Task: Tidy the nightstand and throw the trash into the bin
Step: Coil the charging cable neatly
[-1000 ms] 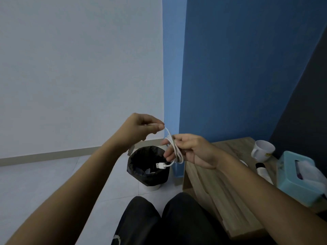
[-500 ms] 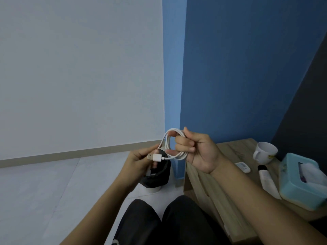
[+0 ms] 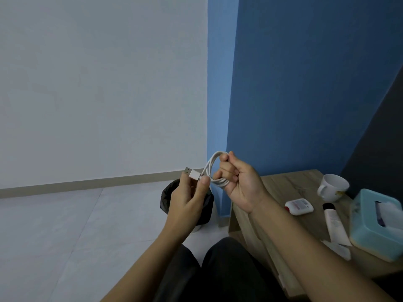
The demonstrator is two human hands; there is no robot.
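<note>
White cable [image 3: 209,166], light, limp and springy, hangs above the bin [image 3: 168,199], left of the worktop [image 3: 283,184]; right hand [image 3: 238,184] curls through the coil, left hand [image 3: 187,199] pinches the plug end; likely best gripped across bundled loops.

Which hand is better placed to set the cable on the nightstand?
Right. The right hand grips the coiled cable and is nearer the nightstand; the left hand, farther off, only pinches its plug.
</note>
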